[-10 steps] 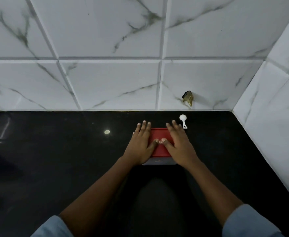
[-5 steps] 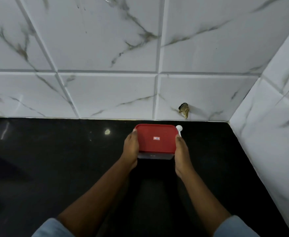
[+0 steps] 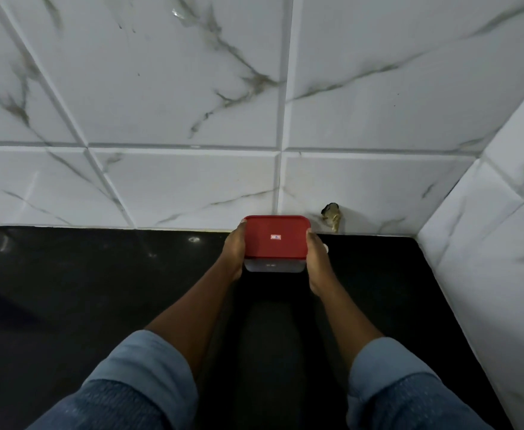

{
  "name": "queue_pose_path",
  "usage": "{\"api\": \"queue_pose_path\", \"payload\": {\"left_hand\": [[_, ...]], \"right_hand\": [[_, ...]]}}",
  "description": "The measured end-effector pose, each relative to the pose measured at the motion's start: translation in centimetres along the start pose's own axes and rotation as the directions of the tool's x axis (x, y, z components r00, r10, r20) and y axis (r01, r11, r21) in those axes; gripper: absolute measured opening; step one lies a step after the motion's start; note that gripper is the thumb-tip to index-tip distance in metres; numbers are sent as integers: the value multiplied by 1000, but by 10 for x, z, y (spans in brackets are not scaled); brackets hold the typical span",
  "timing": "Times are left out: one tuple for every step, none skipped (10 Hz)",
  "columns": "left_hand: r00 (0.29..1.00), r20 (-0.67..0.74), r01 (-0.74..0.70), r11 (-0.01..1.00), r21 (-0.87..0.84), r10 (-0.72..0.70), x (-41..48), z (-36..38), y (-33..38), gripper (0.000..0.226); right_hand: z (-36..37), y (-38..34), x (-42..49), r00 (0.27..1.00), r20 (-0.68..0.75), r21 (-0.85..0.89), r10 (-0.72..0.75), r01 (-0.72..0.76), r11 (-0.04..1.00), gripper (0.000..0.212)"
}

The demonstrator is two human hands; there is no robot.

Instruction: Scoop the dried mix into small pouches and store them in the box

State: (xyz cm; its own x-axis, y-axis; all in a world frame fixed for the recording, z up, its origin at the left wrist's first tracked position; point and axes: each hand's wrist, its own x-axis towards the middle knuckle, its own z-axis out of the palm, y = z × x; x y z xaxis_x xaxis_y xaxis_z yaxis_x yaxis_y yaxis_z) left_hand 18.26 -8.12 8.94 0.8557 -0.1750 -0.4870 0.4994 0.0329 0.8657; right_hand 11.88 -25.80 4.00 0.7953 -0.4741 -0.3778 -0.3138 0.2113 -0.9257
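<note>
Box [image 3: 277, 240], one, red-lidded, held by two hands: left hand [image 3: 234, 249], right hand [image 3: 316, 259], fingers clasping sides.

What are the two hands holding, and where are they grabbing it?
The rectangular clear plastic box with the red lid. The left hand grips its left side, the right hand its right side.

surface: black counter [image 3: 99, 305] | on it: white scoop [image 3: 326, 248], mostly hidden
</note>
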Motion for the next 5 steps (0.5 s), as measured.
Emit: {"api": "queue_pose_path", "payload": {"left_hand": [[999,41,33,998,57,-36,14,-5,-8,55],[996,69,46,998,51,-50,18,-7,-11,54],[996,70,49,997,54,-53,21,-8,-14,55],[999,15,27,983,183,-31,29,-11,-20,82],[999,-17,-26,939,344,34,24,-6,-15,94]], "right_hand": [[4,0,-11,997,43,13,59,-60,998,61],[1,2,-16,997,48,35,54,-56,998,49],[-2,0,-14,997,55,72,61,-65,995,51],[-4,-9,-17,999,-45,25,0,2,1000,45],[-5,-21,-19,985,-97,-138,-146,132,982,42]]}}
